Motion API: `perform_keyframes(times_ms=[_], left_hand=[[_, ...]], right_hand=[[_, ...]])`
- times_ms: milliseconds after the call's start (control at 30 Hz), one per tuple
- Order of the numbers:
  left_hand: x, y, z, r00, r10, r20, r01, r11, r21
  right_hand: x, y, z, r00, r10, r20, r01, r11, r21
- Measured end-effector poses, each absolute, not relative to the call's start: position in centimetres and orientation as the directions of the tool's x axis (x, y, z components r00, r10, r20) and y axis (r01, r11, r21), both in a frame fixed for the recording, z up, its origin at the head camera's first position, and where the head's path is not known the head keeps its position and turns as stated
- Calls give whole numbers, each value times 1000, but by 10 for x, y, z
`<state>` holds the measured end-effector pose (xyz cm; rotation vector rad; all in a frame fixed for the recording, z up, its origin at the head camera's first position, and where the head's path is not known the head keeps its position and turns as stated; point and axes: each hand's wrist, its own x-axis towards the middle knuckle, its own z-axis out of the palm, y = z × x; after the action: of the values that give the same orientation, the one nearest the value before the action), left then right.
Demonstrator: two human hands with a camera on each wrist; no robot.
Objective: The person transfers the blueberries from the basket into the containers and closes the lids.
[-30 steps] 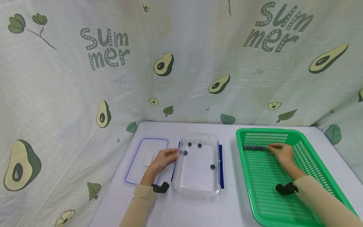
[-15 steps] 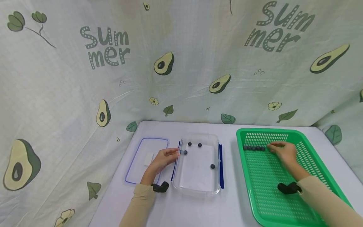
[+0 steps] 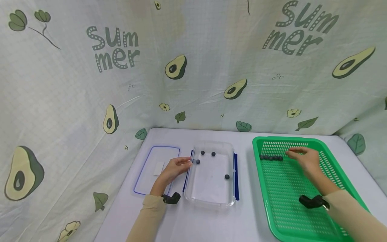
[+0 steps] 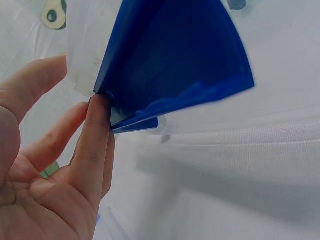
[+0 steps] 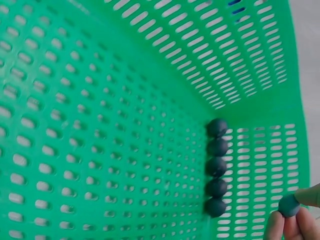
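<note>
Between thumb and fingertips, my right hand [image 3: 305,159] pinches a single blueberry [image 5: 289,205] above the far end of the green basket [image 5: 125,150]. Just left of that hand, a straight row of several dark blueberries [image 5: 217,167] lies on the basket floor against the end wall. My left hand [image 3: 175,169] touches the left side of a clear plastic container [image 3: 208,202]. In the left wrist view, straight fingers meet the hinge of its blue side latch [image 4: 180,60], with the thumb apart at the clear wall. Several loose blueberries [image 3: 213,154] lie inside the container.
A clear lid [image 3: 140,174] with a blue rim lies left of the container, a small white rectangle [image 3: 158,168] showing on it. A second blue latch [image 3: 236,176] hangs on the container's right side. Behind the white table [image 3: 196,225] hangs an avocado-print cloth [image 3: 199,67].
My right hand has moved up and slightly right, away from the end of the blueberry row, still pinching the blueberry. The left hand stays on the container's side.
</note>
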<state>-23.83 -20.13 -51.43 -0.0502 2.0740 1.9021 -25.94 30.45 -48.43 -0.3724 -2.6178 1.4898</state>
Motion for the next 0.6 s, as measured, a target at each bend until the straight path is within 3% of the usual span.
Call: perform_keyframes(times_ms=[167,367,600], left_hand=[[-239,-201,-514,-948,192,-255,-236,115,965],[-240,-202,-516,-947,194,-257,-242,98,965],[-240,-202,-516,-948,183,-261,-247,96,964]], right_hand=[[-256,299,-471,-965,260,-38,165,488,-857],[-251,295,-462,-977,213,-1,89,404,-911],[-246,284,-448,-991,136,14,43,402,-915]])
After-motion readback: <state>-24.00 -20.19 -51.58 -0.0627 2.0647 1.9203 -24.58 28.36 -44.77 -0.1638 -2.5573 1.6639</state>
